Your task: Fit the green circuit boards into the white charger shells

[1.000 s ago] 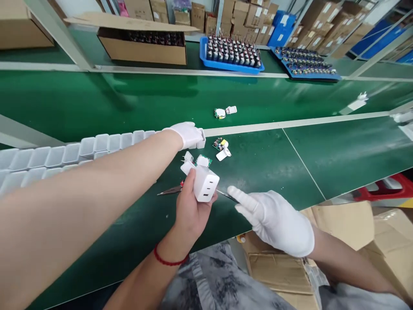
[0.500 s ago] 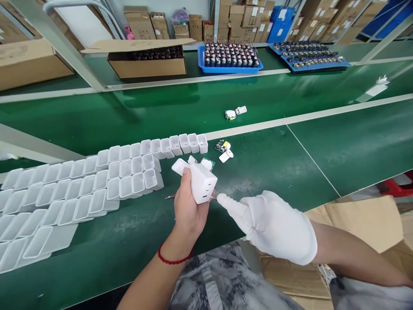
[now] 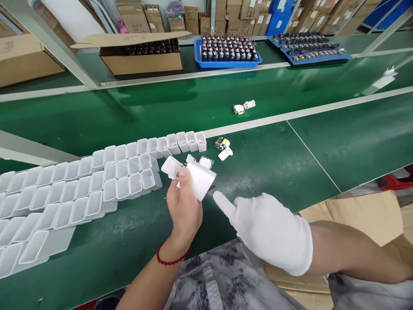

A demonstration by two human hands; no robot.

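Observation:
My bare left hand [image 3: 183, 211], with a red cord at the wrist, is closed around a white charger housing [image 3: 200, 180] held above the green belt [image 3: 274, 159]. A small white open shell [image 3: 171, 167] sticks out at its upper left under my thumb. My gloved right hand [image 3: 271, 232] sits just right of it. Its index finger points at the housing's lower corner and the other fingers are folded under, out of sight. A thin dark tool tip [image 3: 211, 188] shows between the fingertip and the housing.
Rows of several empty white shells [image 3: 122, 172] lie left on the belt. Small circuit boards with white parts [image 3: 222, 148] [image 3: 243, 107] lie beyond. At the back stand a cardboard box [image 3: 142, 60], a blue tray [image 3: 226, 60] and a dark tray [image 3: 312, 51]. Flattened cardboard [image 3: 355, 215] is at my right.
Another person's gloved arm that reached across to the shell rows one second ago is gone. My left hand turned the housing, so its port face no longer shows. My right index finger moved closer.

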